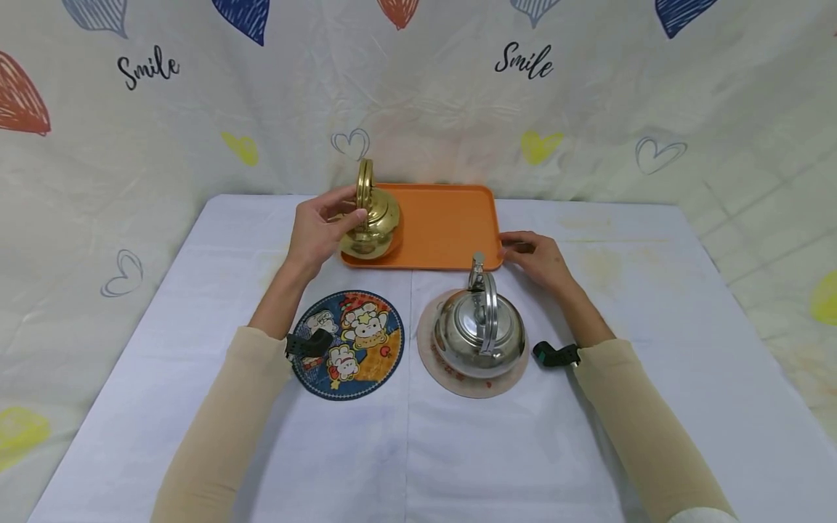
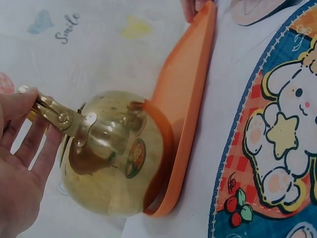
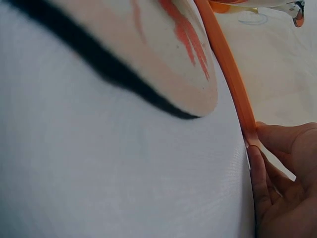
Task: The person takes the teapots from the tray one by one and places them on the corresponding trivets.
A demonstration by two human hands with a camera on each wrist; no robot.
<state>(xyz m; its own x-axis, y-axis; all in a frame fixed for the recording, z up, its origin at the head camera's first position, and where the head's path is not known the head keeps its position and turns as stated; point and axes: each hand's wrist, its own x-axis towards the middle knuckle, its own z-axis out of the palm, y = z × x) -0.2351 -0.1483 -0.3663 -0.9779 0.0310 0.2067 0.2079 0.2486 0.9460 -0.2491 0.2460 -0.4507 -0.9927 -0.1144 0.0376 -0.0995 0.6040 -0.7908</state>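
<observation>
My left hand (image 1: 317, 231) holds a gold kettle (image 1: 381, 226) by its upright handle, thumb on the near side. The kettle is at the left end of an orange tray (image 1: 447, 225); its base sits inside the rim in the left wrist view, though whether it bears on the tray I cannot tell. At the tray's right front corner, my right hand (image 1: 539, 263) pinches the rim between thumb and fingers, as the right wrist view shows. A silver kettle (image 1: 461, 338) stands upright in front of the tray, near the right hand.
Under the silver kettle lies a round pale pink mat (image 1: 428, 349). Left of it is a round blue mat (image 1: 369, 367) with cartoon figures, partly below my left wrist. A white cloth covers the table (image 1: 366, 457), and a patterned curtain (image 1: 418, 87) hangs behind.
</observation>
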